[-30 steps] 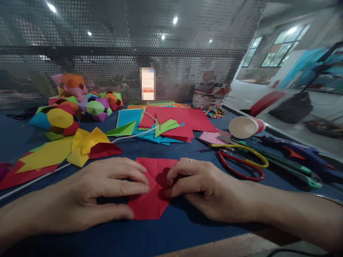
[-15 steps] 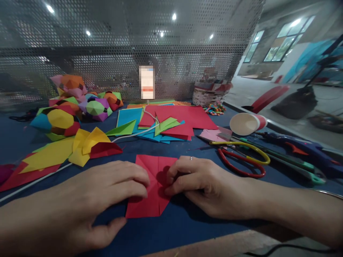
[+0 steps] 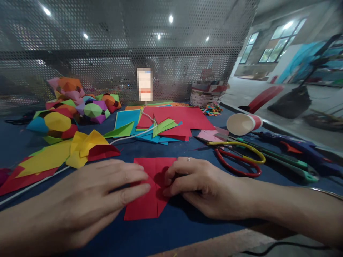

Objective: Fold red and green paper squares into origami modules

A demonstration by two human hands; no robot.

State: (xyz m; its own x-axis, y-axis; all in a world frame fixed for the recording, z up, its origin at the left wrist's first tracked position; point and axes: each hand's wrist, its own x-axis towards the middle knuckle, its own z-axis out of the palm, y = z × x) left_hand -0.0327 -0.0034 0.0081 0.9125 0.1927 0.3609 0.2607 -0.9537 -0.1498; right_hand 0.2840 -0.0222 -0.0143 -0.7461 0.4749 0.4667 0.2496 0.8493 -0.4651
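A small sheet of red paper with crease lines lies on the blue tabletop in front of me, its right side folded inward. My left hand rests over the paper's left part, fingers stretched out and nothing gripped; its thumb is mostly hidden under the palm. On the right edge of the paper, my right hand has its fingers curled and pinched at the folded part. A ring shows on one right finger. Exactly how the right thumb meets the paper is hidden.
Red- and yellow-handled scissors, a green-handled cutter, a glue gun and a tipped paper cup lie to the right. Coloured paper sheets are stacked behind; folded paper balls sit left. A white cord crosses the table.
My left fingers have straightened and reached further across the red paper, and the left thumb has drawn in under the hand. My right hand keeps nearly the same place. The view has shifted slightly.
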